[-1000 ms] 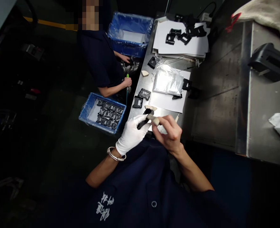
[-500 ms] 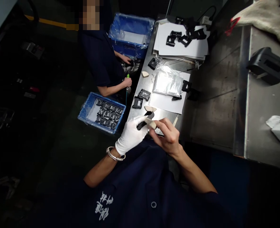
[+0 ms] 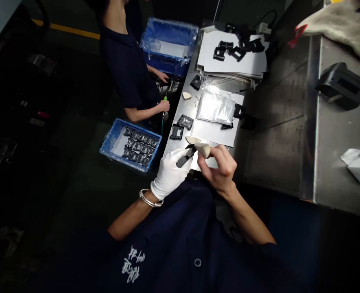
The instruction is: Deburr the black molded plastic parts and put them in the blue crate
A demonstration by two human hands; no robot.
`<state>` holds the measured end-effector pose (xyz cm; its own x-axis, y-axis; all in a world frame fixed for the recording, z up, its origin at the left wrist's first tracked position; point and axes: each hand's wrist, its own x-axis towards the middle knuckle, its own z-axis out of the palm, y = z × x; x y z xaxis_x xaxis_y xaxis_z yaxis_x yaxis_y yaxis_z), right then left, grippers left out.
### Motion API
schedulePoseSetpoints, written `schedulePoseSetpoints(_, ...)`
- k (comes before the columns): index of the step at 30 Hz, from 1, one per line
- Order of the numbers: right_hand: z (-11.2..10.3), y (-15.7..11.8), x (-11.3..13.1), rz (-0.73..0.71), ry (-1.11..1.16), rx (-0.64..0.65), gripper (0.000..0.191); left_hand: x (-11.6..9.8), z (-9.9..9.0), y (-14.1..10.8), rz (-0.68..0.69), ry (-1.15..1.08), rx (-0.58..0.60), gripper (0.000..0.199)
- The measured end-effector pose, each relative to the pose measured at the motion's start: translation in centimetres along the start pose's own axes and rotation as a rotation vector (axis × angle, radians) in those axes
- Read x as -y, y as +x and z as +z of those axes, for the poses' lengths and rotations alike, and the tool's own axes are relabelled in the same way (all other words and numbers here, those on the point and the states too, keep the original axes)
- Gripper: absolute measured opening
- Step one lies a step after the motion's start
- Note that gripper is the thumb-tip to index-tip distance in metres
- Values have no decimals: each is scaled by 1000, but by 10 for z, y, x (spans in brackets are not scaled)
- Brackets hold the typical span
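Note:
My left hand (image 3: pixel 170 174), in a white glove with a metal bangle at the wrist, is shut on a black plastic part (image 3: pixel 183 158). My right hand (image 3: pixel 220 167) is bare and pinches a cream wedge-shaped sponge (image 3: pixel 204 150) between thumb and fingers. The sponge presses against the upper end of the black part and hides some of it. A second cream sponge wedge (image 3: pixel 193 140) lies on the steel table (image 3: pixel 180 142) just beyond my hands. Nearby lie a black plastic frame (image 3: pixel 176 132) and a black piece in a clear bag (image 3: pixel 185 121).
A silver bag (image 3: pixel 215 108) lies on white paper, and black parts sit on a paper stack (image 3: pixel 231 51). A co-worker's hand (image 3: pixel 164 106) holds a green-tipped tool between blue-lined crates (image 3: pixel 131 144). A steel bench with a black part (image 3: pixel 343 85) stands at right.
My right hand has moved the sponge up and to the right along the black part. My left hand has barely moved, and the view has shifted slightly.

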<state>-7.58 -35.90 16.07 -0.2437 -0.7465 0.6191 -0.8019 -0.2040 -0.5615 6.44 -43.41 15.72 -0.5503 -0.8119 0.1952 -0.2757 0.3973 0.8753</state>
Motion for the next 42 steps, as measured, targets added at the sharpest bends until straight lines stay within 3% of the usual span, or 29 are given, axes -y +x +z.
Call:
schedulePoseSetpoints(4, 2, -1, 3, -14, 39, 59, 14, 3, 1, 0, 47, 11, -22, 11)
schedulePoseSetpoints(7, 5, -4, 2, -2, 4, 8, 12, 5, 1, 0, 28, 25, -24, 13)
schedulePoseSetpoints(10, 4, -4, -7, -13, -6, 83, 9, 6, 1, 0, 14, 37, -10, 14)
schedulePoseSetpoints(15, -5, -1, -26, 197, -68, -44, 12, 4, -2, 2, -12, 123, -32, 18)
schedulePoseSetpoints(20, -6, -4, -12, 263, 32, -59, 7, 1, -3, 7, 3, 76, -106, 18)
schedulePoseSetpoints(26, -6, 0, 2, 149, -18, -78, 11, 0, -3, 8, 37, -4, -88, 18)
schedulePoseSetpoints(32, 2, -2, 5, 15, -82, -57, 17, 2, 1, 5, 74, 62, -63, 12)
schedulePoseSetpoints(35, 8, -6, 6, 0, -82, 15, 16, 2, 4, 3, 69, 72, -24, 11)
schedulePoseSetpoints(38, 10, -6, 6, 24, -112, -20, 11, 2, 5, 2, 30, 114, -20, 12)
schedulePoseSetpoints(42, 9, -7, 7, 20, -87, 34, 8, 2, 4, 1, 15, 164, -18, 12)
